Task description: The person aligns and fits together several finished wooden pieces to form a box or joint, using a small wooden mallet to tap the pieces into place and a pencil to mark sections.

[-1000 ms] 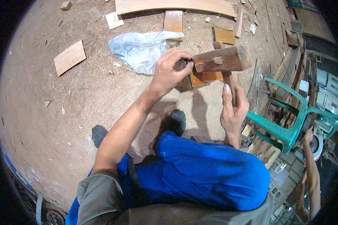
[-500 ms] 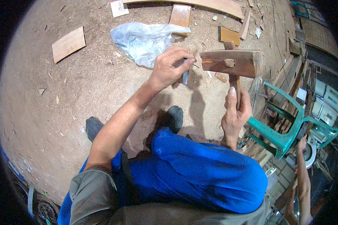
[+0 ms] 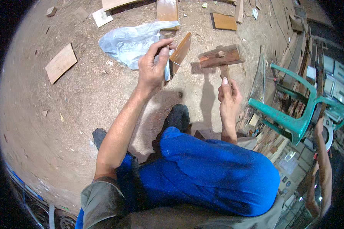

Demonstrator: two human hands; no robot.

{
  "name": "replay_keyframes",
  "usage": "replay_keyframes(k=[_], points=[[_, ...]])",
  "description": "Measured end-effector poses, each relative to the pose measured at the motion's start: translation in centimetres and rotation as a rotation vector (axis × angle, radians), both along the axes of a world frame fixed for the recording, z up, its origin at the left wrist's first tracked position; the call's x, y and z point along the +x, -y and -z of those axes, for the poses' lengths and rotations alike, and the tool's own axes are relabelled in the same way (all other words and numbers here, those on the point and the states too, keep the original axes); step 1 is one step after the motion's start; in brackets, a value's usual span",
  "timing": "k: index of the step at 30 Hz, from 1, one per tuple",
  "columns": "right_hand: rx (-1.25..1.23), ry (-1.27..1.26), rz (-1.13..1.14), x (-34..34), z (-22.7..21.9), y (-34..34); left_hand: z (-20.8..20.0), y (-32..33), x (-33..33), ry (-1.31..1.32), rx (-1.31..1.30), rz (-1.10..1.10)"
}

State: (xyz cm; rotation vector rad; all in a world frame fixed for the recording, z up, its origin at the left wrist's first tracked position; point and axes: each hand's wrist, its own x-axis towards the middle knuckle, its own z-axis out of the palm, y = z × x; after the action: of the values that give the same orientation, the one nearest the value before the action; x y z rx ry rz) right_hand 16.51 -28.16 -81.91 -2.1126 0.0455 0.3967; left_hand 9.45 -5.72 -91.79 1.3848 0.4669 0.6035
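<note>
My right hand (image 3: 229, 95) is wrapped around the handle of a wooden mallet (image 3: 221, 57), its thumb lying along the handle. The blocky brown mallet head hangs above the floor, apart from the wood. Closed at the left edge of a small brown wooden board (image 3: 182, 51) is my left hand (image 3: 153, 68), with thumb and forefinger curved. The board stands tilted, its broad face turned right, and a thin pale pin-like piece sticks out near its lower end. My left fingertips are partly hidden behind the board.
A crumpled clear plastic bag (image 3: 122, 42) lies beyond my left hand. Wood pieces lie about, including an orange-brown block (image 3: 223, 21) and a flat pale board (image 3: 61, 63). At right are a green plastic chair (image 3: 284, 118), stacked timber and another person's arm (image 3: 323, 164).
My left hand has drawn left, and the board's broad face now shows beside it. The mallet has come down and left in my right hand. The whole view has shifted somewhat.
</note>
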Motion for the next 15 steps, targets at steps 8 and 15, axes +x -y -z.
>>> replay_keyframes(k=[8,15], points=[[-0.142,0.021,-0.027,0.5,8.4,5.2,0.3,0.2,0.3,0.008,0.027,0.008],[-0.862,0.318,-0.214,1.4,5.9,5.8,2.2,0.8,0.6,0.060,0.014,0.004]])
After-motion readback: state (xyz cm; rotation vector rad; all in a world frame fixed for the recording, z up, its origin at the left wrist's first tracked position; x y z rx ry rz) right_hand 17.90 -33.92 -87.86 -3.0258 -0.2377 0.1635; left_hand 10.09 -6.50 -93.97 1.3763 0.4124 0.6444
